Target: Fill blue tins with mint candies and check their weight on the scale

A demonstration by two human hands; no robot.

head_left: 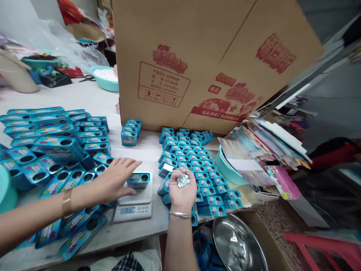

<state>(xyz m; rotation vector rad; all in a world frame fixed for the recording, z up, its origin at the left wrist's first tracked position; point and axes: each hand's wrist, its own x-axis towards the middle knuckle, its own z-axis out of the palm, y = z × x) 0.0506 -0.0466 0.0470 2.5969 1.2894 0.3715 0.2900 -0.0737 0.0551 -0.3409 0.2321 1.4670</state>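
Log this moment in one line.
left hand: open beside blue box on digital scale | right hand: palm up, holding white pellets | more blue boxes: flanking scale

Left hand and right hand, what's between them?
In the head view: the blue box on the scale, a bare strip of table, then more blue boxes.

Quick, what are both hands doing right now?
Left hand: open beside a blue box; contact unclear.
Right hand: open, palm up, holding small pale pieces.

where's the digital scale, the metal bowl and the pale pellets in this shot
Digital scale (138,196), head view, bare front part of its platform.
Metal bowl (237,246), head view, inner surface.
Pale pellets (183,181), head view, middle of the little heap.
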